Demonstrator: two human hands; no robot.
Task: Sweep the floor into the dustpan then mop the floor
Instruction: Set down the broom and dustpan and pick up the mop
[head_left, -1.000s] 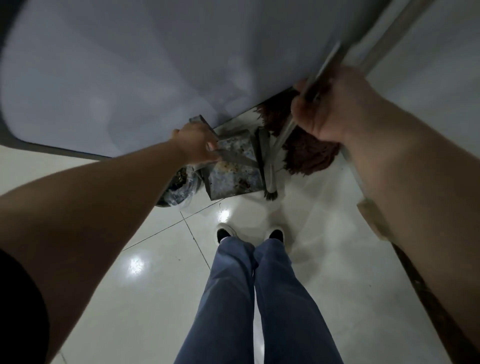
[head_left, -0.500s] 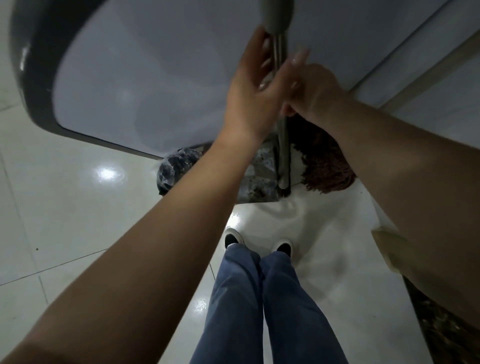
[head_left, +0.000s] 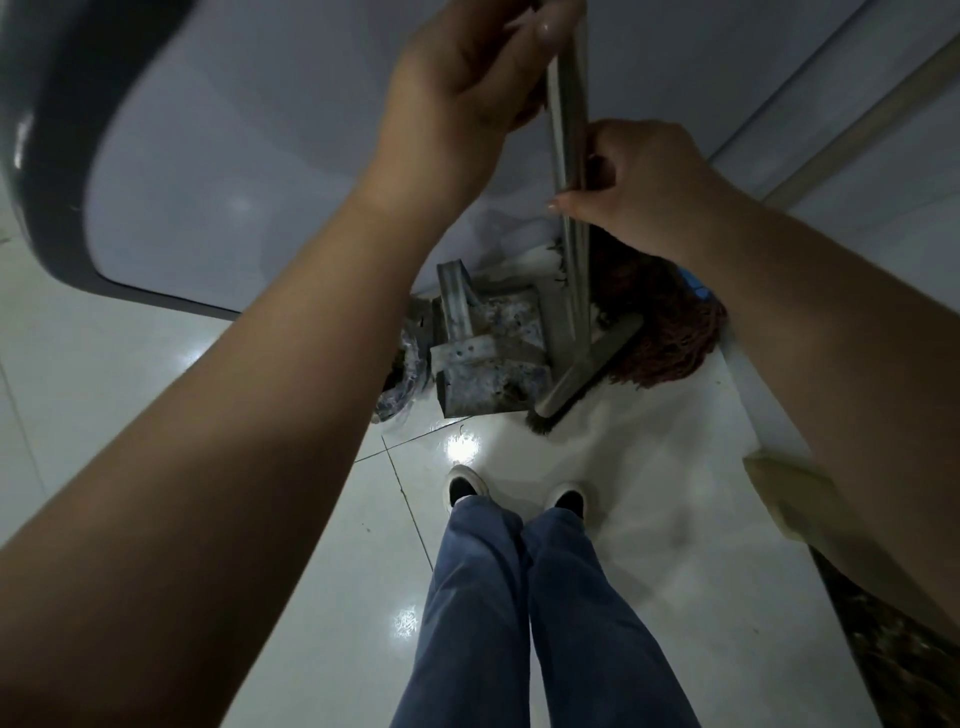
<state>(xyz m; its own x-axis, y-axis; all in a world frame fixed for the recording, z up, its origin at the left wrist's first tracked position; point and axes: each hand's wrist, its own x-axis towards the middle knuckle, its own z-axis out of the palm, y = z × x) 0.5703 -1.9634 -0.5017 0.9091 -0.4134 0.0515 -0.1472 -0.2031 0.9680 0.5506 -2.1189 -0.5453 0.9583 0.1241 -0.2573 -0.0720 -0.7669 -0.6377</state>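
Head view, looking steeply down: both hands are on the metal broom handle (head_left: 569, 156), which runs from the top edge down toward the floor. The left hand (head_left: 467, 88) is the higher one, its fingers (head_left: 550, 31) curled round the handle near the top of the frame. The right hand (head_left: 639, 187) is just below it, fingers wrapped round the same handle, with the thumb tip lying against the handle's left side.

At the lower end of the handle the broom head (head_left: 587, 371) sits tilted, its dark bristles touching the glossy white tiled floor (head_left: 649, 519). Just left of the broom head, touching or nearly touching it, is the grey metal dustpan (head_left: 488, 374), with dark debris visible inside and its upright metal handle rising at the back. Behind the broom head and to its right lies a reddish-brown mop head (head_left: 670, 332), resting on the floor against the wall.

Left of the dustpan is a dark bin (head_left: 405, 374) lined with a crumpled plastic bag, partly hidden by the left forearm. A pale rounded surface with a dark rim (head_left: 31, 156) overhangs the upper left. The person's legs in blue trousers (head_left: 519, 623) and two dark shoes with white edging (head_left: 467, 488) stand on the floor near the dustpan.
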